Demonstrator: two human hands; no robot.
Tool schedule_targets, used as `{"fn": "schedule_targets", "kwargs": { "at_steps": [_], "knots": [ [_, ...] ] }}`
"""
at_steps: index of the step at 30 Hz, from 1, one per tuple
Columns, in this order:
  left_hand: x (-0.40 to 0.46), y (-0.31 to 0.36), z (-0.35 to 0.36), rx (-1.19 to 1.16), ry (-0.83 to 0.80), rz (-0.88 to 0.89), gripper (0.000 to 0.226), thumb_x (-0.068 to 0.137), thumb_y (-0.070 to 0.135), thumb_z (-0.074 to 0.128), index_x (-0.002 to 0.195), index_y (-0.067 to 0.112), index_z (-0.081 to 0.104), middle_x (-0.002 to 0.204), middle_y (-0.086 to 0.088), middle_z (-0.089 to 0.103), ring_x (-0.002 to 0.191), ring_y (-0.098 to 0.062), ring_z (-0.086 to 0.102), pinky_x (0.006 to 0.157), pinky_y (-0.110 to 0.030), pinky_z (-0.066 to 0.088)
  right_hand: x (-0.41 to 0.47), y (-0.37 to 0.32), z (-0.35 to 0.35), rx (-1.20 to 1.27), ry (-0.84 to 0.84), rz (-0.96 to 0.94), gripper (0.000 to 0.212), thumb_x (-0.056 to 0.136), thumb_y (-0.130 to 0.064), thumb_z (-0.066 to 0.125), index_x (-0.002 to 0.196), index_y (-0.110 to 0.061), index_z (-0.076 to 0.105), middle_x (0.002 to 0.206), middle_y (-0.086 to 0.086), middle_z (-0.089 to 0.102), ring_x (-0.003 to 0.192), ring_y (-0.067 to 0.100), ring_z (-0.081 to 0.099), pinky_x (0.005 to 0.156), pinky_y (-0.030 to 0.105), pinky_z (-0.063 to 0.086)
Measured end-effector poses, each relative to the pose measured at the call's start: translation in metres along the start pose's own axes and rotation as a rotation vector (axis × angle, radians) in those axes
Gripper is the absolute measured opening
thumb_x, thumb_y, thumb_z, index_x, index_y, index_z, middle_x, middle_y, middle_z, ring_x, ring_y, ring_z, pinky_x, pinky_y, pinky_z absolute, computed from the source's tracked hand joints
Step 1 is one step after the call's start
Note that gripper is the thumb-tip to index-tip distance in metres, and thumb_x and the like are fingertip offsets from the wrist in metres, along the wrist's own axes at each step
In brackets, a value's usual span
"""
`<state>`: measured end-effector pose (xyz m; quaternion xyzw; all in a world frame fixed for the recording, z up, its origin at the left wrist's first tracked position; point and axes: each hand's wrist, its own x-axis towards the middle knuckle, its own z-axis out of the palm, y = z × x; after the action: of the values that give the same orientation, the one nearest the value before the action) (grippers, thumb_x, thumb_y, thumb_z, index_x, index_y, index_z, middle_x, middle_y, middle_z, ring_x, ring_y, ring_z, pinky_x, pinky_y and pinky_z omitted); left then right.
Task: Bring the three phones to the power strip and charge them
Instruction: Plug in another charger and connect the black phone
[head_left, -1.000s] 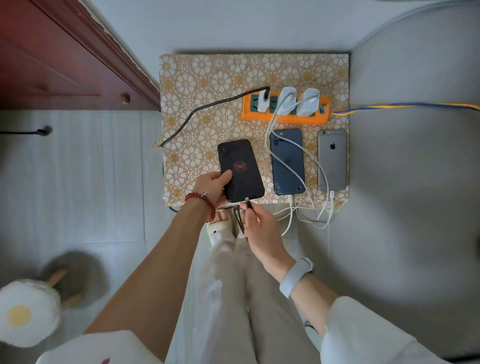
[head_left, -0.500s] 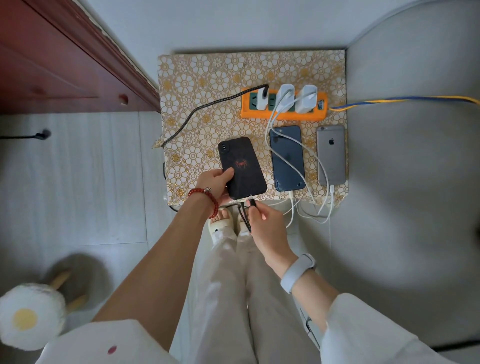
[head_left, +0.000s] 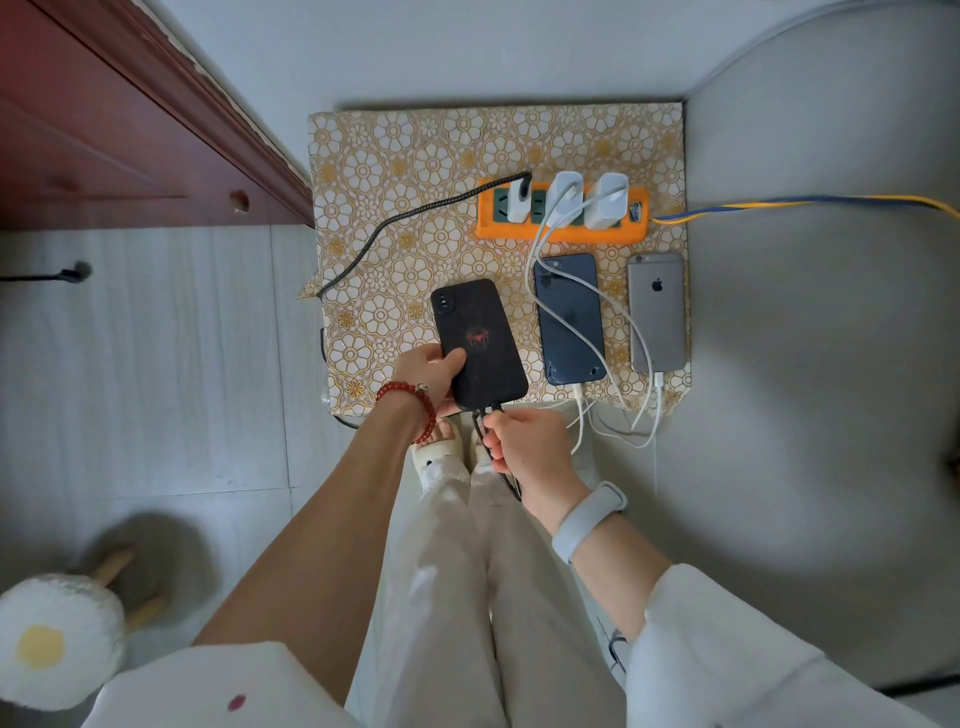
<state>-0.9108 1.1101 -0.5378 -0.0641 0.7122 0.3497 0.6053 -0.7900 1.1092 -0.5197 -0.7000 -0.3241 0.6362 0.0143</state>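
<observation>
My left hand (head_left: 428, 371) grips the lower left edge of a black phone (head_left: 478, 340) with a red spider mark, held over the front of the flower-patterned table (head_left: 395, 171). My right hand (head_left: 524, 441) pinches the plug of a black braided cable (head_left: 395, 223) right at the phone's bottom edge. That cable runs back to a white charger in the orange power strip (head_left: 561, 231). A dark blue phone (head_left: 569, 319) and a grey phone (head_left: 657, 312) lie face down in front of the strip, each with a white cable at its lower end.
A dark red wooden cabinet (head_left: 104, 130) stands at the left. A grey rounded seat (head_left: 831, 338) flanks the table's right side. The strip's blue and yellow cord (head_left: 805, 202) runs off to the right. A fluffy egg-shaped stool (head_left: 52, 639) sits on the floor at lower left.
My right hand has brought the black cable's plug up against the bottom of the black phone. My left hand has kept its hold on the phone.
</observation>
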Motion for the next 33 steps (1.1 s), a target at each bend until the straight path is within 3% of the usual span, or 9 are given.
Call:
{"fn": "schedule_targets", "kwargs": {
  "at_steps": [3, 8, 12, 15, 18, 22, 26, 29, 33],
  "knots": [
    [0.000, -0.005, 0.002, 0.065, 0.039, 0.043, 0.006, 0.089, 0.014, 0.051, 0.086, 0.010, 0.055, 0.095, -0.016, 0.062, 0.082, -0.030, 0.063, 0.071, -0.042, 0.055, 0.007, 0.008, 0.004, 0.000, 0.022, 0.014, 0.040, 0.080, 0.000, 0.050, 0.043, -0.014, 0.053, 0.039, 0.000, 0.046, 0.034, 0.011, 0.037, 0.034, 0.017, 0.031],
    [0.007, -0.017, 0.004, 0.321, 0.121, 0.136, 0.024, 0.085, 0.022, 0.055, 0.102, 0.006, 0.059, 0.103, -0.022, 0.067, 0.096, -0.036, 0.063, 0.086, -0.049, 0.052, 0.020, 0.018, -0.005, -0.176, -0.016, -0.044, 0.035, 0.085, -0.001, 0.044, 0.052, -0.004, 0.055, 0.053, 0.008, 0.054, 0.051, 0.025, 0.051, 0.055, 0.031, 0.038],
    [0.014, -0.015, -0.001, 0.534, 0.237, 0.290, 0.031, 0.084, 0.023, 0.057, 0.111, 0.007, 0.055, 0.089, -0.011, 0.067, 0.083, -0.026, 0.060, 0.076, -0.031, 0.047, 0.024, 0.002, -0.014, -0.414, 0.062, -0.154, 0.027, 0.087, -0.006, 0.043, 0.087, 0.008, 0.066, 0.092, 0.025, 0.068, 0.093, 0.040, 0.061, 0.087, 0.043, 0.048],
    [0.014, -0.011, 0.002, 0.551, 0.272, 0.323, 0.037, 0.085, 0.019, 0.056, 0.119, 0.010, 0.044, 0.088, -0.010, 0.065, 0.082, -0.027, 0.060, 0.073, -0.032, 0.046, 0.020, -0.013, -0.026, -0.540, 0.148, -0.281, 0.031, 0.091, -0.007, 0.039, 0.115, -0.006, 0.059, 0.120, 0.015, 0.061, 0.112, 0.030, 0.054, 0.092, 0.033, 0.041],
    [0.015, -0.009, 0.008, 0.620, 0.273, 0.313, 0.041, 0.085, 0.016, 0.053, 0.124, 0.011, 0.040, 0.106, -0.016, 0.067, 0.094, -0.035, 0.061, 0.079, -0.038, 0.048, 0.026, -0.022, -0.027, -0.588, 0.042, -0.368, 0.040, 0.093, -0.005, 0.037, 0.133, -0.007, 0.042, 0.134, 0.016, 0.045, 0.121, 0.028, 0.046, 0.096, 0.028, 0.035],
    [0.013, -0.010, 0.018, 0.649, 0.273, 0.284, 0.046, 0.082, 0.013, 0.050, 0.127, 0.013, 0.040, 0.119, -0.020, 0.054, 0.103, -0.034, 0.053, 0.081, -0.035, 0.044, 0.038, -0.031, -0.012, -0.570, -0.106, -0.352, 0.050, 0.091, 0.000, 0.037, 0.139, -0.006, 0.028, 0.137, 0.020, 0.033, 0.128, 0.031, 0.035, 0.110, 0.037, 0.027],
    [0.009, -0.016, 0.021, 0.640, 0.265, 0.245, 0.055, 0.082, 0.010, 0.049, 0.134, 0.019, 0.035, 0.128, -0.018, 0.031, 0.099, -0.028, 0.045, 0.083, -0.027, 0.038, 0.050, -0.036, -0.005, -0.592, -0.102, -0.286, 0.056, 0.090, -0.003, 0.038, 0.143, -0.013, 0.022, 0.133, 0.022, 0.030, 0.123, 0.038, 0.032, 0.109, 0.046, 0.027],
    [0.009, -0.016, 0.016, 0.658, 0.229, 0.267, 0.056, 0.082, 0.010, 0.048, 0.135, 0.022, 0.034, 0.126, -0.017, 0.030, 0.084, -0.021, 0.040, 0.078, -0.023, 0.034, 0.052, -0.039, -0.005, -0.597, -0.093, -0.271, 0.055, 0.091, -0.003, 0.037, 0.143, -0.011, 0.021, 0.133, 0.020, 0.029, 0.122, 0.037, 0.032, 0.109, 0.043, 0.026],
    [0.008, -0.012, 0.008, 0.752, 0.152, 0.257, 0.055, 0.082, 0.014, 0.049, 0.135, 0.022, 0.033, 0.125, -0.018, 0.033, 0.083, -0.025, 0.044, 0.079, -0.026, 0.037, 0.046, -0.039, -0.011, -0.588, -0.130, -0.301, 0.053, 0.089, 0.001, 0.034, 0.140, -0.012, 0.030, 0.122, 0.016, 0.036, 0.119, 0.034, 0.035, 0.107, 0.043, 0.030]
  ]
}}
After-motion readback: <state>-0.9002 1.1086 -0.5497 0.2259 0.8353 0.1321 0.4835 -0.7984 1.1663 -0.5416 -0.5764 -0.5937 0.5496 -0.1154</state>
